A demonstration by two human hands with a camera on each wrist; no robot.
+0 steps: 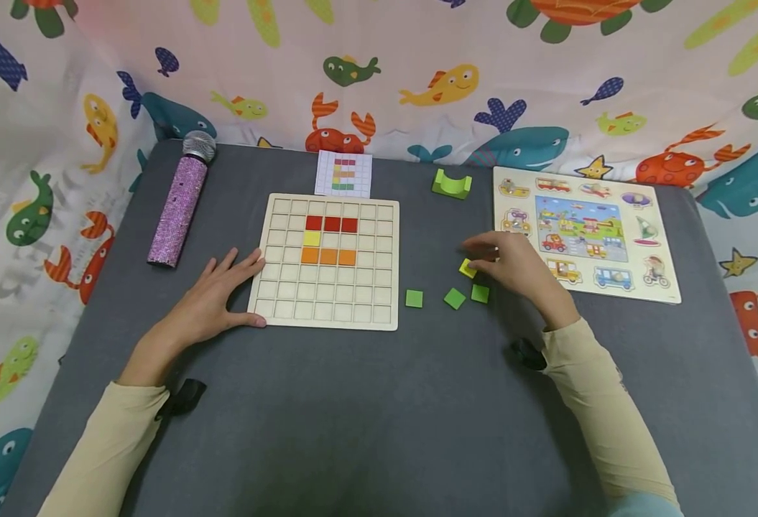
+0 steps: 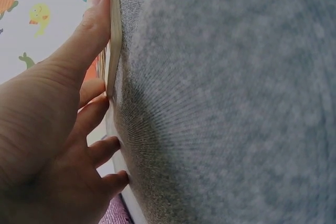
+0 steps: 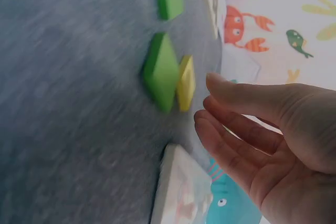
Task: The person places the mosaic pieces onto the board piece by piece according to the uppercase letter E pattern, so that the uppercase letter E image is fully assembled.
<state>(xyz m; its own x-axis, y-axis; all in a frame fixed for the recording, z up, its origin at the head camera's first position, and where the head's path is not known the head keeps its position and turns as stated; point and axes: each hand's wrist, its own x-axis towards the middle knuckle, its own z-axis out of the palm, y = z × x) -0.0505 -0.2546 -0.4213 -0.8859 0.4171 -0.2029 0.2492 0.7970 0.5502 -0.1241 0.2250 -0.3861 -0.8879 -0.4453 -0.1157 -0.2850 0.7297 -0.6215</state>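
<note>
A wooden grid board (image 1: 280, 294) lies flat in the head view. Three red tiles (image 1: 331, 225) form a row on it, with one yellow tile (image 1: 312, 238) below their left end and three orange tiles (image 1: 328, 256) under that. Spread fingers of my left hand (image 1: 213, 301) touch the board's left edge, thumb at its lower corner. My right hand (image 1: 514, 266) hovers by a loose yellow tile (image 1: 467, 268); the right wrist view shows a gap between the fingertips and this yellow tile (image 3: 186, 83). Three green tiles (image 1: 454, 298) lie close by on the table.
A pattern card (image 1: 344, 174) sits behind the board. To the left lies a glittery purple microphone (image 1: 178, 205). A green curved block (image 1: 452, 184) stands at the back, and a vehicle picture puzzle (image 1: 644, 287) lies at the right, partly under my right hand. Sea-animal fabric hangs behind the grey table (image 1: 353, 431).
</note>
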